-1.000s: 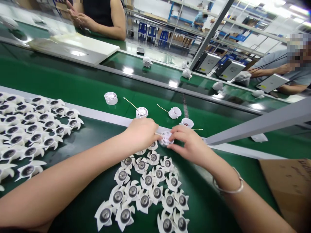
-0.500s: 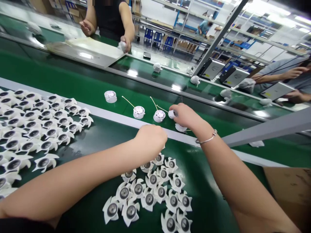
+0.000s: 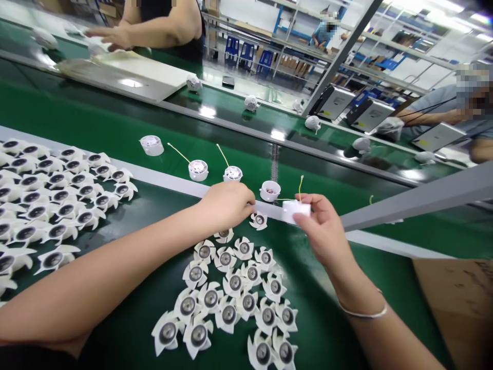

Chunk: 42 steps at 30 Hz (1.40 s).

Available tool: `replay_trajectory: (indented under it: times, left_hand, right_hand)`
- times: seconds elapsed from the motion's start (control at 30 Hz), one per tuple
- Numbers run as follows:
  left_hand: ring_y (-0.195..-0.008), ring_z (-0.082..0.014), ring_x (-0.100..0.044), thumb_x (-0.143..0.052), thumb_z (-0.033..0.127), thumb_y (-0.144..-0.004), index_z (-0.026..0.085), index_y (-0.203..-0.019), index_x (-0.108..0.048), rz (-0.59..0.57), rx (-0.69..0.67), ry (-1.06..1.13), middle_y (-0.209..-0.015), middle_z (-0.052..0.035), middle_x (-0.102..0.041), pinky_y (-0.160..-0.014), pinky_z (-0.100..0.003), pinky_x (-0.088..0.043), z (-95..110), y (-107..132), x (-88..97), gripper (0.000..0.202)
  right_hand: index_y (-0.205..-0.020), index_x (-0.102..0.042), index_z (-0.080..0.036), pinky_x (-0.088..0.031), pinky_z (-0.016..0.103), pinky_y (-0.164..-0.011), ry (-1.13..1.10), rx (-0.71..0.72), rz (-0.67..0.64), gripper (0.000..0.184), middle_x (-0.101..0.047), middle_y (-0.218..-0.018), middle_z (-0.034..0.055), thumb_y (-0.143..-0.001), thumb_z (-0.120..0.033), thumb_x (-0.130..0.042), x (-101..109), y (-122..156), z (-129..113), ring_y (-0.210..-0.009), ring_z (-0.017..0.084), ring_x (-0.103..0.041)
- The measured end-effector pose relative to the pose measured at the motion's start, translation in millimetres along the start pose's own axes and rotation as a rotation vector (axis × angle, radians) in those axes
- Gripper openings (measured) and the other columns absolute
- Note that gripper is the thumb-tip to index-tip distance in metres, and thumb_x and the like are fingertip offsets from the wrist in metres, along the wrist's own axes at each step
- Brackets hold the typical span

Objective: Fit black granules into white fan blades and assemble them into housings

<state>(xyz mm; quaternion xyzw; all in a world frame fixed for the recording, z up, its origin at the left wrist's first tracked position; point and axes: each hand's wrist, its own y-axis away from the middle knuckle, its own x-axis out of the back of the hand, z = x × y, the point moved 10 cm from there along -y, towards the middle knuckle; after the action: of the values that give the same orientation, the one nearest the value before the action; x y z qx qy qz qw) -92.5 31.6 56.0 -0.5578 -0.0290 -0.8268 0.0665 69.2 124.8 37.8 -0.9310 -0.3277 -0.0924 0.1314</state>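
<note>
My right hand [image 3: 321, 218] grips a white round motor housing [image 3: 296, 211] between thumb and fingers, just over the pale edge strip; a yellow wire stands up behind it. My left hand [image 3: 231, 203] is closed, palm down, above the near edge of the belt. Its fingertips are close to a white fan blade wheel [image 3: 258, 220]; what they hold, if anything, is hidden. Beyond my hands, an open white housing [image 3: 270, 190] stands on the green belt. Left of it are another housing [image 3: 233, 173], partly behind my left hand, one with a yellow wire [image 3: 198, 170], and a farther one [image 3: 151, 145].
Several fan blade wheels [image 3: 234, 282] lie before me, with a larger spread [image 3: 57, 198] at left. A grey post [image 3: 419, 198] slants in from the right above a cardboard box [image 3: 454, 308]. Across the belt, a co-worker's hand [image 3: 111, 38] is over white sheeting [image 3: 150, 77].
My right hand has lifted a white housing off the belt and brought it nearer. My left hand has shifted slightly left. The belt housings appear farther left, and the co-worker's arm has swung left.
</note>
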Motion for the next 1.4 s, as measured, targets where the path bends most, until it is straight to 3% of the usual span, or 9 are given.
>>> replay_trajectory:
  times: [0.23,0.47,0.73,0.83,0.97,1.07,1.17,1.27,1.4]
  left_hand:
    - [-0.070,-0.0145,-0.060,-0.053,0.038,-0.089,0.021,-0.084,-0.075,0.014,0.048,0.369,-0.077,0.0000,-0.072,-0.063,-0.027,-0.040,-12.3,-4.5,2.2,0.028]
    - [-0.074,-0.0148,-0.062,-0.069,0.039,-0.077,0.023,-0.087,-0.076,-0.125,0.079,0.630,-0.083,0.0005,-0.074,-0.064,-0.026,-0.040,-19.2,-11.8,-32.4,0.020]
    - [-0.076,-0.0164,-0.061,-0.068,0.039,-0.078,0.024,-0.082,-0.075,-0.098,0.110,0.481,-0.082,0.0007,-0.073,-0.063,-0.027,-0.038,-24.2,-13.4,-26.4,0.017]
    - [-0.080,-0.0178,-0.061,-0.067,0.043,-0.080,0.023,-0.080,-0.071,0.069,0.123,0.367,-0.085,0.0001,-0.071,-0.064,-0.028,-0.037,-25.9,-8.4,-4.3,0.020]
    - [-0.104,-0.0253,-0.060,-0.066,0.052,-0.079,0.023,-0.117,-0.062,0.366,0.197,0.186,-0.125,-0.0070,-0.062,-0.079,-0.034,-0.045,-48.4,-2.9,24.8,0.048]
    - [-0.122,-0.0314,-0.053,-0.070,0.050,-0.075,0.023,-0.136,-0.050,0.291,0.192,0.141,-0.141,-0.0105,-0.053,-0.092,-0.039,-0.045,-68.7,-13.2,10.7,0.069]
    - [-0.112,-0.0295,-0.059,-0.070,0.044,-0.076,0.022,-0.126,-0.056,0.223,0.181,0.204,-0.123,-0.0081,-0.065,-0.091,-0.039,-0.046,-79.0,-20.4,-0.5,0.056]
    - [-0.098,-0.0234,-0.063,-0.075,0.041,-0.072,0.023,-0.114,-0.057,0.317,0.083,0.387,-0.109,-0.0027,-0.068,-0.082,-0.034,-0.047,-61.2,-17.6,11.9,0.049]
    - [-0.101,-0.0190,-0.061,-0.078,0.038,-0.070,0.023,-0.110,-0.057,0.279,-0.230,0.613,-0.112,-0.0005,-0.066,-0.086,-0.030,-0.045,-3.6,-6.9,26.6,0.048]
  right_hand:
    - [-0.090,-0.058,-0.024,-0.056,0.039,-0.088,0.341,0.385,-0.224,0.023,-0.060,-0.112,0.0076,-0.078,-0.026,-0.077,-55.8,10.3,-33.0,-0.108,0.023,-0.060]
    - [-0.101,-0.068,-0.023,-0.058,0.036,-0.085,0.559,0.598,-0.269,0.017,-0.068,-0.112,0.0084,-0.085,-0.019,-0.071,-64.5,23.4,-36.3,-0.102,0.021,-0.067]
    - [-0.094,-0.072,-0.022,-0.057,0.035,-0.082,0.568,0.446,-0.274,0.012,-0.071,-0.102,0.0068,-0.082,-0.023,-0.074,-69.5,14.4,-31.7,-0.095,0.020,-0.068]
    - [-0.091,-0.071,-0.023,-0.056,0.035,-0.081,0.576,0.441,-0.320,0.011,-0.070,-0.098,0.0047,-0.081,-0.027,-0.075,-67.0,5.5,-34.4,-0.091,0.020,-0.067]
    - [-0.092,-0.070,-0.023,-0.054,0.041,-0.081,0.605,0.390,-0.005,0.017,-0.070,-0.101,0.0065,-0.082,-0.037,-0.072,-19.1,-28.3,-33.5,-0.096,0.024,-0.066]
    - [-0.099,-0.072,-0.021,-0.054,0.047,-0.080,0.728,0.240,0.042,0.030,-0.066,-0.111,0.0130,-0.079,-0.045,-0.070,-3.3,-47.7,-13.5,-0.104,0.031,-0.062]
    - [-0.113,-0.069,-0.019,-0.052,0.051,-0.085,0.756,0.217,0.084,0.043,-0.056,-0.124,0.0186,-0.081,-0.046,-0.066,-6.2,-46.0,-17.8,-0.112,0.035,-0.057]
    - [-0.124,-0.059,-0.023,-0.057,0.046,-0.079,0.363,-0.054,0.043,0.049,-0.056,-0.127,0.0146,-0.086,-0.055,-0.059,-19.2,-36.7,-9.4,-0.098,0.027,-0.064]
    - [-0.116,-0.059,-0.026,-0.058,0.039,-0.083,-0.298,-0.388,-0.185,0.042,-0.064,-0.116,0.0077,-0.091,-0.059,-0.053,-64.8,-15.1,-5.4,-0.093,0.020,-0.067]
